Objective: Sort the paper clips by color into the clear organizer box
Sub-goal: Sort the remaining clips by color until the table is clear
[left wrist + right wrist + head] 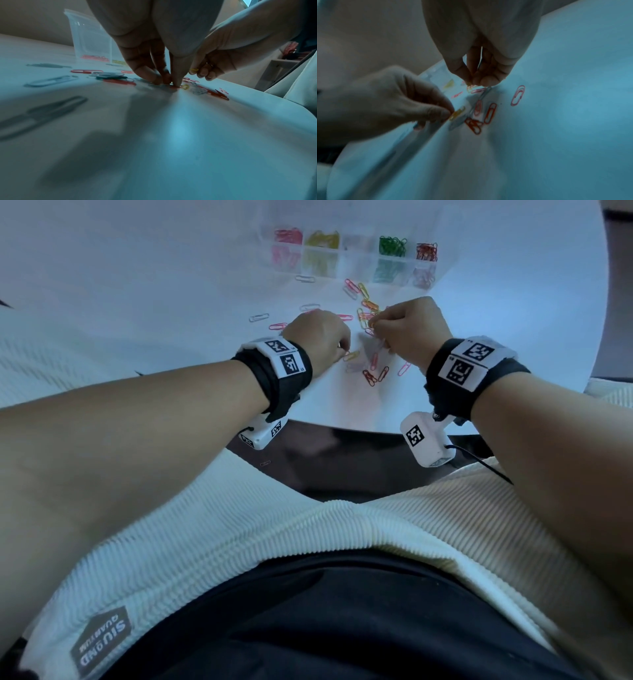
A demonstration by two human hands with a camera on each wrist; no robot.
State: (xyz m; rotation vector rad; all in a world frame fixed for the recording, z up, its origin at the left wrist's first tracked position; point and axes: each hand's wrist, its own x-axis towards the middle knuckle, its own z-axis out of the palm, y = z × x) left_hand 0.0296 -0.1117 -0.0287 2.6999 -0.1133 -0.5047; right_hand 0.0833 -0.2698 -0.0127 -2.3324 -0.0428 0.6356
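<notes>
White worktop [171, 285] curves to its near edge just behind both wrists; its left stretch is mostly bare, with three silvery clips scattered there. Far off sits the clear organizer box [356, 254], five compartments across: pink, yellow, pale, green, red. Loose paper clips [371, 368] lie between and just beyond the hands, too tangled to count. The left hand [318, 340] pinches a yellow clip [351, 356] against the surface. The right hand [411, 332], its grip clenched on several yellow clips [373, 320], hangs just above the pile.
</notes>
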